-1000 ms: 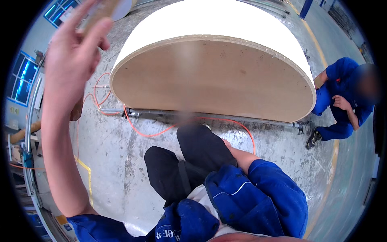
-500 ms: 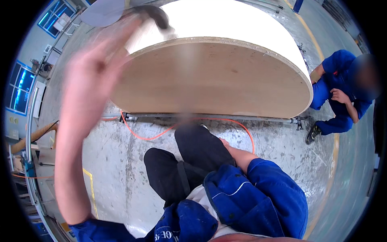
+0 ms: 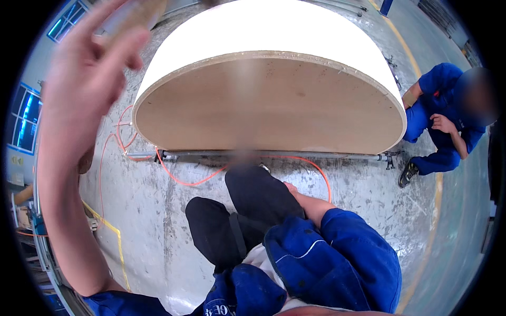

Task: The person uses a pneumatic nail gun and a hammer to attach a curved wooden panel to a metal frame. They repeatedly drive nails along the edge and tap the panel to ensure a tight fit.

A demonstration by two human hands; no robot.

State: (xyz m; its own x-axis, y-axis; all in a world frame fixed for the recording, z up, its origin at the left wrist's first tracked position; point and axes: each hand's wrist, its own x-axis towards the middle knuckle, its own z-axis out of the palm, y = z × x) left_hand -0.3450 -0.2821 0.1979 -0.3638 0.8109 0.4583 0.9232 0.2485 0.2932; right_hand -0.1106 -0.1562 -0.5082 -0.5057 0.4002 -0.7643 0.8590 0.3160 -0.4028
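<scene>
Tan, a blurred handle [image 3: 136,22] fills the left hand [image 3: 84,79]; I cannot tell what the right hand [image 3: 291,188] holds.

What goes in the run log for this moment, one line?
left hand: raised, gripping blurred tan tool | right hand: beside knee, mostly hidden | white curved piece: metal bar along lower edge | co-worker: at its right

Wears a blue work jacket [image 3: 340,268], open over a whitish shirt [image 3: 258,257], with thin white piping [image 3: 301,257] curving along the right side and white lettering [image 3: 219,309] on the left. Has bare forearms [image 3: 71,226], a bare left hand [image 3: 79,89], plain black trousers [image 3: 258,195].
</scene>
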